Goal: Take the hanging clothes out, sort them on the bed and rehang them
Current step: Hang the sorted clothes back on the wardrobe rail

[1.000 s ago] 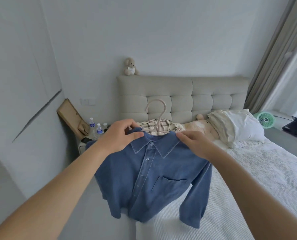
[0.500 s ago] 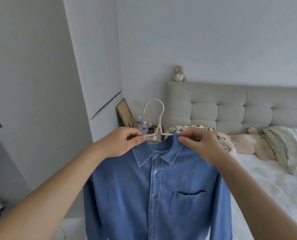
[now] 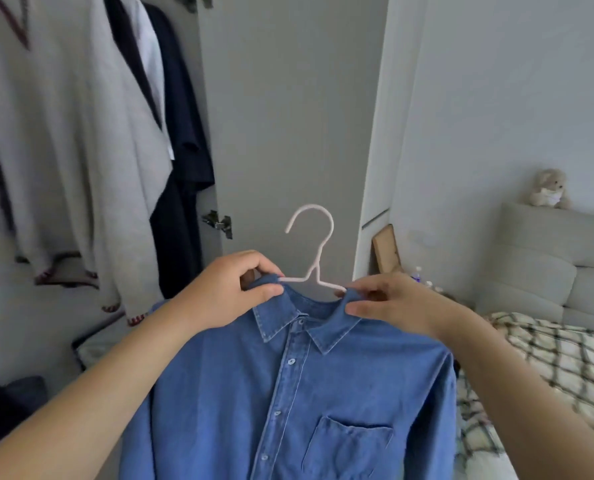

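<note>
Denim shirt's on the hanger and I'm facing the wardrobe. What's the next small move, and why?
Probably lift the denim shirt up and left toward the hung clothes: both the left hand and right hand pinch its collar, and the hanger hook is free.

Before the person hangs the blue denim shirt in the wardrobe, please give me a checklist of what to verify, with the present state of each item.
1. Denim shirt sits on the white hanger: ok, the hanger arms go in under the collar on both sides.
2. Left hand pinches the collar and hanger arm: ok.
3. Right hand pinches the other side: ok.
4. Hanger hook is free and upright: ok, nothing touches it.
5. Wardrobe rail is within sight: cannot tell, it lies above the frame.
6. Free place beside the hanging clothes: ok, there is an open gap to the right of the dark navy garment.
</note>
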